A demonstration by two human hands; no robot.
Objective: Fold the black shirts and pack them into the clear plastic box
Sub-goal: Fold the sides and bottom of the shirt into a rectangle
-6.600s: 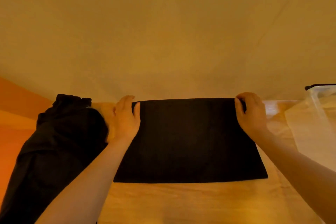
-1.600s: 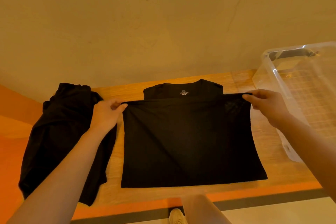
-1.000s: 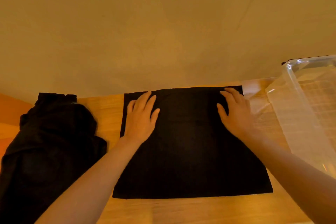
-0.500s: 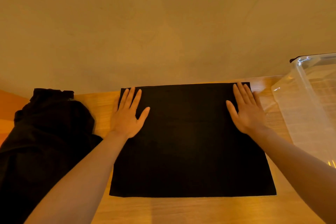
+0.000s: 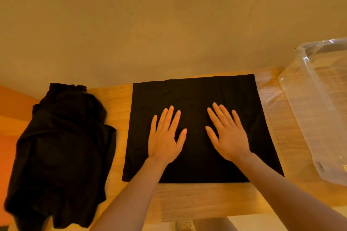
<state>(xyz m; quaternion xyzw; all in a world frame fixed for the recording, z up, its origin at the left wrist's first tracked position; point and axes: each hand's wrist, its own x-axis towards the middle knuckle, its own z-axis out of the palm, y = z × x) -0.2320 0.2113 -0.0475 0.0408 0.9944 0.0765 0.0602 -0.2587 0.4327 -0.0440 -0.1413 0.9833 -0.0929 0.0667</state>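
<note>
We see the left hand (image 5: pixel 165 137) and the right hand (image 5: pixel 228 135) lying flat, fingers straight and spread, side by side on the middle of the folded black shirt (image 5: pixel 197 97), which rests under both palms on the wooden table (image 5: pixel 202 198). Beyond the left hand sits a crumpled pile of black shirts (image 5: pixel 62 152). Beyond the right hand stands the clear plastic box (image 5: pixel 323 110), apart from the shirt.
</note>
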